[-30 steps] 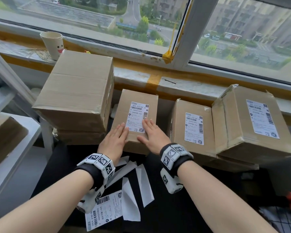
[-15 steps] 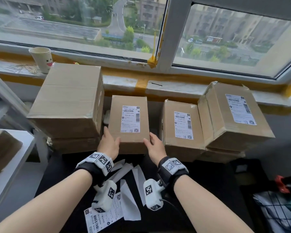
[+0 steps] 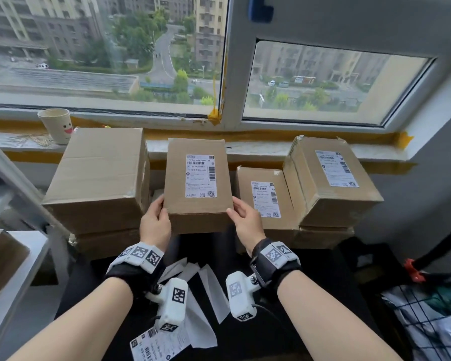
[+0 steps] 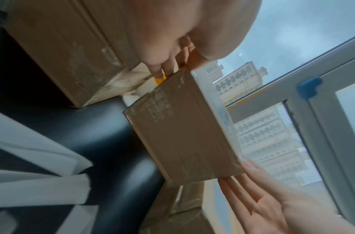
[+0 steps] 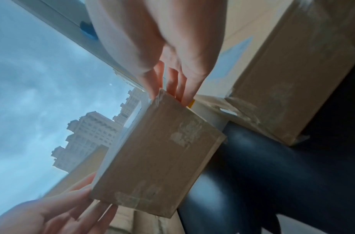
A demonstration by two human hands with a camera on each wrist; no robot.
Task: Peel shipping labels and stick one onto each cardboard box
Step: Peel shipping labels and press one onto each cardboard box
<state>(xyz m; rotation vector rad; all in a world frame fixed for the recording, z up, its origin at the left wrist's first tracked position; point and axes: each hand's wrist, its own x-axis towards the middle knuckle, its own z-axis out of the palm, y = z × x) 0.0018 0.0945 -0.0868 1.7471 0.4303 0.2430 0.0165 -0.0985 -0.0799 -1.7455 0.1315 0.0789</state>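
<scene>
I hold a small cardboard box [image 3: 197, 178] up off the black table, its white shipping label [image 3: 200, 175] facing me. My left hand [image 3: 155, 222] grips its near left corner, thumb on top and fingers down the side. My right hand [image 3: 245, 220] grips the near right corner the same way. In the left wrist view the box [image 4: 184, 136] hangs between my left hand [image 4: 172, 52] and right hand [image 4: 262, 202]. The right wrist view shows its taped underside [image 5: 158, 158]. A large box without a label [image 3: 99, 173] stands at the left. Two labelled boxes [image 3: 266, 196] [image 3: 331, 178] stand at the right.
A printed label sheet [image 3: 156, 342] and white backing strips [image 3: 208, 290] lie on the black table under my wrists. A paper cup [image 3: 56, 125] stands on the window sill. A white shelf [image 3: 11, 269] is at the left, a wire basket [image 3: 427, 321] at the right.
My hands slid from the label on top of the small box to its near corners and lifted it off the table. The view tilted up toward the window.
</scene>
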